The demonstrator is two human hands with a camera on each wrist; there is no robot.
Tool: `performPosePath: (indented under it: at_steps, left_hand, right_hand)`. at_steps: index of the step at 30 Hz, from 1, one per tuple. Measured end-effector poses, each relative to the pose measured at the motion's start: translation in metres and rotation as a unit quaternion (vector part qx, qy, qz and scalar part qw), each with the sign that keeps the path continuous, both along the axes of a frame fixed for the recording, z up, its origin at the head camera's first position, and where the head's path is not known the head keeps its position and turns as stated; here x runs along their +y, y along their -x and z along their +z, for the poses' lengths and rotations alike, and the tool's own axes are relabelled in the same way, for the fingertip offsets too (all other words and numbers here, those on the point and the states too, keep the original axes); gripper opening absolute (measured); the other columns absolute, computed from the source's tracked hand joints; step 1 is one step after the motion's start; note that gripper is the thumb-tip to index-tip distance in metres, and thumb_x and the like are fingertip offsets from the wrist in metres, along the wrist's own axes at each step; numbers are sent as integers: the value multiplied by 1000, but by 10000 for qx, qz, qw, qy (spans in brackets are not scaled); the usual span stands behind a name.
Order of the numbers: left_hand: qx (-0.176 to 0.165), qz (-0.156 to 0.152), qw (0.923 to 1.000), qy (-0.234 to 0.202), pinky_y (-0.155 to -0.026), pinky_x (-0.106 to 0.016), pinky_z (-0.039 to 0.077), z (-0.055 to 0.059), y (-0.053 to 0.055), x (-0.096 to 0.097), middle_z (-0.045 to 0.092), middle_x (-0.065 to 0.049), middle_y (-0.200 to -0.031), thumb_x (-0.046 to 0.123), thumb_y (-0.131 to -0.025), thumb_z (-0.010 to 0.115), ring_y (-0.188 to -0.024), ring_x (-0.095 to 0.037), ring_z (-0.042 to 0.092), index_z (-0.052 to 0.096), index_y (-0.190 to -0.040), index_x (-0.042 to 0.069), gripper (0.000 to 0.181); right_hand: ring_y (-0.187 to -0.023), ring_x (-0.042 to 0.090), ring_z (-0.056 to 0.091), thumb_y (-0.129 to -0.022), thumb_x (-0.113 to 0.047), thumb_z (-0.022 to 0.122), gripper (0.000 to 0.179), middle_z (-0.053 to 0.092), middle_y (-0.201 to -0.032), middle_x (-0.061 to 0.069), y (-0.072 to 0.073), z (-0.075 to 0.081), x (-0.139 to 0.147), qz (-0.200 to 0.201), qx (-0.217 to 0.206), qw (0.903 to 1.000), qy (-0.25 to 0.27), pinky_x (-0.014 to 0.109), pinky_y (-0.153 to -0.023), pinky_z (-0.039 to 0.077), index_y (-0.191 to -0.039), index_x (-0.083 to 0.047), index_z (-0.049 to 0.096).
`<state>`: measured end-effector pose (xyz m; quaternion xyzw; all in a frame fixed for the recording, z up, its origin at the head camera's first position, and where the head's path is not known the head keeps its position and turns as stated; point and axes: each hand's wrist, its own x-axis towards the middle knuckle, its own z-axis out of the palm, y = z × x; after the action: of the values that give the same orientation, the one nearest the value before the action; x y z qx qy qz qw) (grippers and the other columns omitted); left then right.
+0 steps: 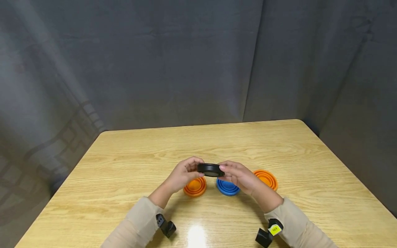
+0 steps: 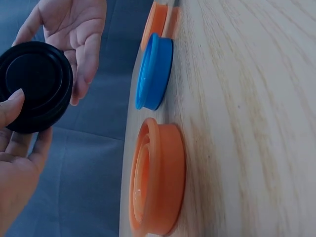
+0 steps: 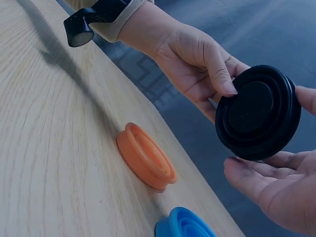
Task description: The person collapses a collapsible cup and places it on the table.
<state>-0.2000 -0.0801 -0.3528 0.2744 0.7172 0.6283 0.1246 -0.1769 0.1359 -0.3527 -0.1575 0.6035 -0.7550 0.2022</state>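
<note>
A black collapsible cup (image 1: 210, 169), folded flat into a ringed disc, is held up above the table between both hands. My left hand (image 1: 183, 175) pinches its left side, the thumb (image 3: 222, 79) on the ringed face and the fingers behind. On the opposite side, my right hand (image 1: 240, 175) holds the rim, its thumb on the edge and its other fingers (image 2: 86, 59) spread around and partly behind the cup. Below the hands lie a flattened orange cup (image 1: 194, 187) at the left and a blue one (image 1: 227, 187) partly covered by my right hand.
Another flattened orange cup (image 1: 266, 179) sits under and beyond my right wrist. All stand on a light wooden table (image 1: 139, 148). Dark grey curtain (image 1: 170, 69) hangs behind the table and along its sides. Black wrist cameras (image 1: 166, 225) project inward from both sleeves.
</note>
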Motion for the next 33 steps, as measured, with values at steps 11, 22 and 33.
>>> performPosePath:
  at_steps: [11, 22, 33]
  left_hand:
    - [124, -603, 9958, -673, -83, -33, 43, -3, 5, -2, 49, -24, -115, -13, -76, 53, -104, -24, 50, 49, -100, -11, 24]
    - [65, -328, 9987, -381, -89, -30, 37, -1, 4, -2, 39, -20, -127, -9, -78, 56, -111, -26, 44, 42, -120, -8, 45]
    - [-308, -703, 9965, -327, -95, -34, 29, 2, 3, -7, 31, -20, -132, -9, -73, 62, -118, -26, 35, 29, -130, -6, 66]
  right_hand:
    - [-96, 23, 54, -84, -13, 55, 39, 53, -104, 12, 0, -3, 0, 293, -425, 9973, 527, 40, -89, 36, -112, 11, 43]
    - [-95, 16, 53, -79, -12, 61, 64, 44, -117, 22, -2, -3, -3, -357, -156, 9991, 190, 26, -83, 42, -125, 16, 26]
    - [-100, 20, 51, -71, -4, 68, 68, 40, -123, 25, -6, -5, -7, -933, 426, 9945, -233, 27, -79, 44, -127, 8, 32]
